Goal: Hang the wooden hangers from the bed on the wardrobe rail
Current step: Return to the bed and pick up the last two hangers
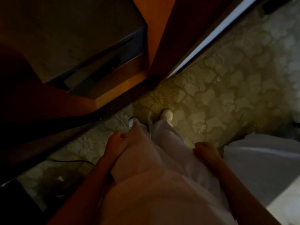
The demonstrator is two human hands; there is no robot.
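Gripping nothing: left hand [117, 141] and right hand [204, 149] loosely curled and empty beside pale loose trousers [165, 143]. No sign of the wooden hangers or the wardrobe rail, so cannot tell how many are hung; judged as between trips, with a fetch from the white-sheeted bed [259, 159] at the right edge likely next. Standing on a strip of pale flower-patterned floor [227, 86], hemmed by the dark wooden wardrobe [113, 88] with orange-lit base close on the left, its open dark door [178, 30] ahead, a thin black cable [73, 161] on the floor to the left and the bed corner near the right hand; open room mainly ahead to the right.
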